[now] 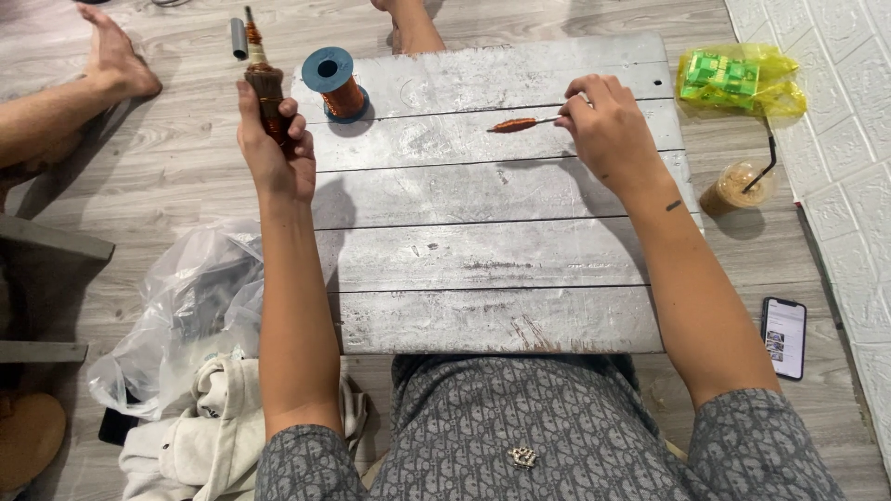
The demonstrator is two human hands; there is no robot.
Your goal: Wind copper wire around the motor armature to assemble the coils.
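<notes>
- Left hand (274,148) gripping a copper-wound rod (264,83), fingers closed around it.
- Right hand (608,125) pinching a small wound coil (515,123) over the tabletop (483,250).
- Risking, probably, thin wire snagging or unwinding near the copper spool (336,85).

Makeshift home workshop: wood-look floor (186,158), whitewashed plank board (483,250), copper-wire spool (336,83).

Landmark: the whitewashed plank board (492,250). Right of it, an iced coffee cup (738,186) with a black straw; beyond that, a yellow bag of green packets (733,79). A smartphone (784,337) lies at its near-right corner. Left lie a clear plastic bag (186,306) and cream cloth (209,436); another person's bare foot (116,56) rests far left.
</notes>
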